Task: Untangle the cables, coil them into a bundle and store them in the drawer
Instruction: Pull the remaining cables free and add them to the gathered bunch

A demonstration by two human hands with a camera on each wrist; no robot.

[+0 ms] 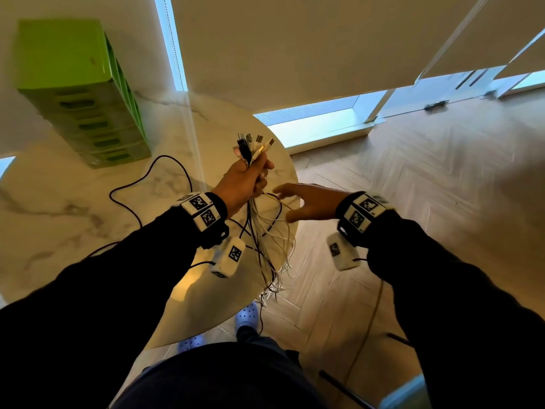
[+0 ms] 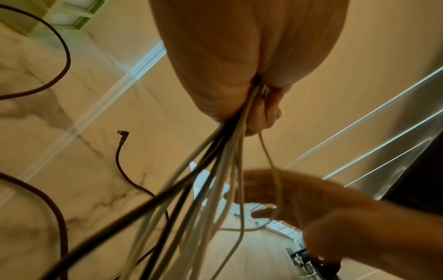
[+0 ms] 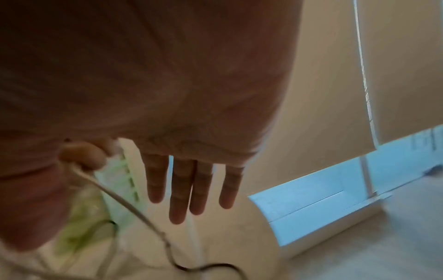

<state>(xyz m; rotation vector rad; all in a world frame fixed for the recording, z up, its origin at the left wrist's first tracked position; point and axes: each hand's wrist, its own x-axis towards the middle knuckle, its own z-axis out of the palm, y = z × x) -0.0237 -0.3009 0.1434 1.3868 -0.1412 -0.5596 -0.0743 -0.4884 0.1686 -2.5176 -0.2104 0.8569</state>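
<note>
My left hand is raised over the table's right edge and grips a bundle of white and black cables. Their plugs stick up out of the fist, and the long ends hang down past the table rim. The left wrist view shows the strands fanning out below the fist. My right hand reaches in just right of the hanging strands with its fingers straight and spread. One white cable runs across its thumb. The green drawer unit stands at the table's far left.
A loose black cable with an angled plug snakes across the round marble table. To the right are wooden floor and a low window. A chair edge shows at the bottom right.
</note>
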